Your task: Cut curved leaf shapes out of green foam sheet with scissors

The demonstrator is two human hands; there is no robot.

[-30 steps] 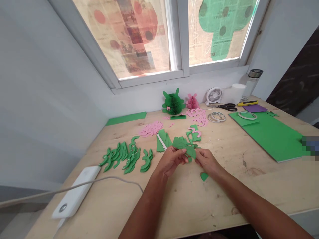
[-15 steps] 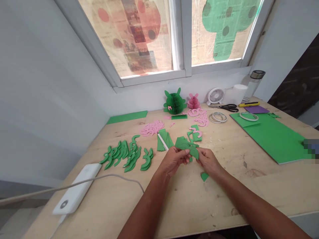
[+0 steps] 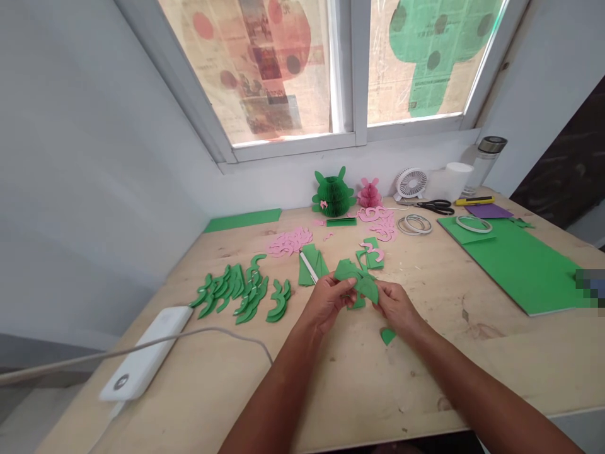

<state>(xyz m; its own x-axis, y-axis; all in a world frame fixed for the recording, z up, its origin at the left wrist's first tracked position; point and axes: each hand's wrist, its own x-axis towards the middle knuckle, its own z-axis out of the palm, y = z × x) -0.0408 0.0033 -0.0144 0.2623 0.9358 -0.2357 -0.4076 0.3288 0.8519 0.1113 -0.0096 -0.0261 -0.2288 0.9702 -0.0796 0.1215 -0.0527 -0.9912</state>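
Both my hands hold a green paper piece [image 3: 366, 287] with a curved edge above the table's middle. My left hand [image 3: 333, 296] pinches its left side, thumb on top. My right hand [image 3: 396, 306] grips the right edge between thumb and fingers. Beneath and behind lie more green paper pieces [image 3: 345, 270], partly hidden by my hands. A white pen [image 3: 309, 267] rests on green scraps just left of them. One small green scrap [image 3: 387, 336] lies on the table below my right hand. Stacks of wavy green cutouts [image 3: 278, 301] are to the left.
Pink cutouts [image 3: 290, 241] lie behind the green stacks. Paper honeycomb figures, one green [image 3: 333, 195] and one pink [image 3: 369, 194], stand by the wall. Tape rolls [image 3: 414, 224], black scissors [image 3: 437, 206] and a green sheet [image 3: 515, 265] sit right. A white power bank [image 3: 149, 353] with cable is left.
The green paper piece in my hands has tilted, so its face shows more broadly. My hands stay in nearly the same place, and the view has shifted slightly.
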